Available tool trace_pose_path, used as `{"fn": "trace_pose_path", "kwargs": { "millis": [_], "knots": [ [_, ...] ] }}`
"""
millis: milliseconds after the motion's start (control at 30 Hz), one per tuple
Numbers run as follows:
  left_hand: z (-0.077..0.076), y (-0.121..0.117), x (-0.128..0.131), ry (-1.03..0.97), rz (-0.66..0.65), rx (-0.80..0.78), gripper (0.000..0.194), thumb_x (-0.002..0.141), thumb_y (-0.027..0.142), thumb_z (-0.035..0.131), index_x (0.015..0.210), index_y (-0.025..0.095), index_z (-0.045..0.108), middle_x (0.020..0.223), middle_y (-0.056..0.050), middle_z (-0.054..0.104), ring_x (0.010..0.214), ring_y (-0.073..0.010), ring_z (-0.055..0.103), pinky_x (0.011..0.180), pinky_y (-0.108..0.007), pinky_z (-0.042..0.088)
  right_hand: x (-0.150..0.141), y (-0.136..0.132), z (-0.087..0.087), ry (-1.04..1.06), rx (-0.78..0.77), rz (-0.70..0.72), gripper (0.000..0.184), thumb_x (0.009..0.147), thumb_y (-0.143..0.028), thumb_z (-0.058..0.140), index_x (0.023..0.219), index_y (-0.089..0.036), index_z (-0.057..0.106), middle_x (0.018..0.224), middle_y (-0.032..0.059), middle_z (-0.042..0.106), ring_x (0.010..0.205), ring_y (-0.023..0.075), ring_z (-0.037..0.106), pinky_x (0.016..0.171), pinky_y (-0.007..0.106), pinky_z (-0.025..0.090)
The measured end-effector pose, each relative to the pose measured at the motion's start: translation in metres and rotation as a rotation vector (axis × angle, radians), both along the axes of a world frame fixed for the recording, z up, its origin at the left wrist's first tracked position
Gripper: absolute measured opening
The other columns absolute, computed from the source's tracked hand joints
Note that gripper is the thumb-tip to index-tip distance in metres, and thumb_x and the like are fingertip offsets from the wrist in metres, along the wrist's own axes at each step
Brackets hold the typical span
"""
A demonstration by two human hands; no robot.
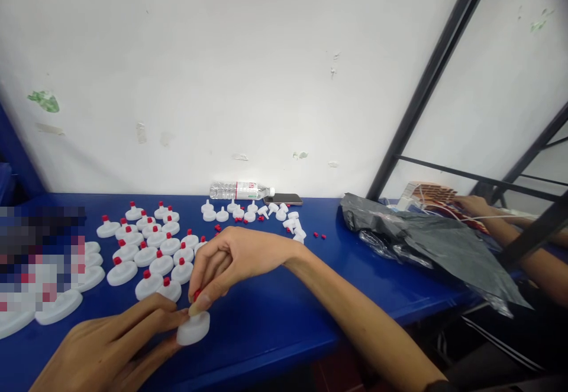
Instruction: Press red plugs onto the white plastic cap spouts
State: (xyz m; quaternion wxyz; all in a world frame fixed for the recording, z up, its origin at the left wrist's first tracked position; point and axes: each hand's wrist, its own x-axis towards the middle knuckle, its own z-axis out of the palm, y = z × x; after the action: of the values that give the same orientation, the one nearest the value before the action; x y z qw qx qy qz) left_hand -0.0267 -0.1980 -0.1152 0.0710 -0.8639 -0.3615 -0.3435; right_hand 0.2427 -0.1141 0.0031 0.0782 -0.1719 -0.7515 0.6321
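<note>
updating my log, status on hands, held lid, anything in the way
Left hand holding white lid. Right hand pinching red cap at its top. Red-capped lids close beyond left hand.

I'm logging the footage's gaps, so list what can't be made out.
Head view:
How the red cap meets the held lid: hidden by the right hand.
Left hand: wrist cut off by bottom edge.
Far-left lids: partly masked by pixelated blur.
Bottle: label print too small.
Other person's arm: cut off by right edge.
</note>
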Motion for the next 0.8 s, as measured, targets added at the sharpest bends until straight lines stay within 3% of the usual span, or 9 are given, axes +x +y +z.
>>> {"fn": "trace_pose_path", "kwargs": {
  "millis": [67,133,267,367,433,533,667,800],
  "knots": [
    [0.005,-0.002,0.004,-0.01,0.007,-0.006,0.037,0.111,0.065,0.05,0.108,0.035,0.071,0.1,0.011,0.083,0.076,-0.0109,0.083,0.068,-0.014,0.061,0.001,-0.003,0.003,0.01,-0.011,-0.03,0.026,0.079,-0.021,0.098,0.096,-0.019,0.079,0.092,-0.0018,0.08,0.089,0.0121,0.077,0.086,0.023,0.062],
    [0.01,-0.003,0.01,-0.02,0.06,0.013,0.039,0.107,0.072,0.055,0.12,0.037,0.067,0.095,0.013,0.08,0.057,-0.0066,0.073,0.059,-0.014,0.057,0.005,-0.006,0.01,-0.005,0.032,-0.091,0.029,0.074,-0.019,0.101,0.092,-0.019,0.078,0.087,-0.0027,0.08,0.086,0.0126,0.078,0.088,0.024,0.061],
    [0.015,-0.001,0.019,-0.053,0.169,0.044,0.054,0.106,0.078,0.048,0.143,0.039,0.057,0.075,0.014,0.071,0.033,-0.003,0.048,0.038,-0.015,0.039,0.018,-0.009,0.025,-0.113,0.272,-0.237,0.021,0.08,-0.017,0.097,0.086,-0.018,0.077,0.083,-0.0007,0.081,0.087,0.0148,0.081,0.085,0.024,0.06],
    [0.011,0.002,0.019,-0.05,0.147,0.044,0.054,0.107,0.077,0.047,0.145,0.04,0.056,0.089,0.013,0.078,0.031,-0.0017,0.045,0.035,-0.017,0.036,0.021,-0.006,0.024,-0.263,0.519,-0.335,0.019,0.083,-0.011,0.092,0.081,-0.017,0.074,0.083,0.0008,0.083,0.088,0.0162,0.081,0.081,0.023,0.057],
    [0.007,0.003,0.017,-0.037,0.138,0.02,0.052,0.107,0.076,0.048,0.146,0.042,0.057,0.086,0.013,0.076,0.033,-0.0026,0.047,0.038,-0.017,0.039,0.02,-0.003,0.02,-0.331,0.614,-0.327,0.02,0.083,-0.009,0.092,0.08,-0.017,0.074,0.084,0.0008,0.083,0.089,0.0166,0.082,0.079,0.022,0.056],
    [0.004,0.003,0.013,-0.022,0.133,-0.018,0.05,0.107,0.072,0.053,0.148,0.045,0.058,0.081,0.013,0.075,0.036,-0.0048,0.051,0.041,-0.018,0.041,0.014,0.0,0.012,-0.353,0.626,-0.28,0.02,0.082,-0.009,0.093,0.08,-0.016,0.075,0.084,0.0004,0.082,0.088,0.0168,0.081,0.076,0.022,0.053],
    [0.003,0.001,0.013,-0.028,0.123,-0.02,0.046,0.108,0.066,0.056,0.15,0.047,0.058,0.104,0.012,0.083,0.035,-0.0031,0.05,0.04,-0.021,0.038,0.01,0.002,0.007,-0.335,0.63,-0.315,0.019,0.083,-0.013,0.095,0.08,-0.017,0.076,0.083,0.0,0.081,0.081,0.0152,0.076,0.07,0.022,0.05],
    [0.006,0.0,0.017,-0.013,0.105,-0.011,0.046,0.109,0.068,0.051,0.148,0.044,0.056,0.104,0.012,0.083,0.035,-0.0029,0.051,0.04,-0.02,0.038,0.009,0.0,0.008,-0.356,0.662,-0.329,0.016,0.084,-0.015,0.094,0.081,-0.017,0.079,0.084,0.0008,0.083,0.083,0.0157,0.076,0.071,0.023,0.049]
  ]
}}
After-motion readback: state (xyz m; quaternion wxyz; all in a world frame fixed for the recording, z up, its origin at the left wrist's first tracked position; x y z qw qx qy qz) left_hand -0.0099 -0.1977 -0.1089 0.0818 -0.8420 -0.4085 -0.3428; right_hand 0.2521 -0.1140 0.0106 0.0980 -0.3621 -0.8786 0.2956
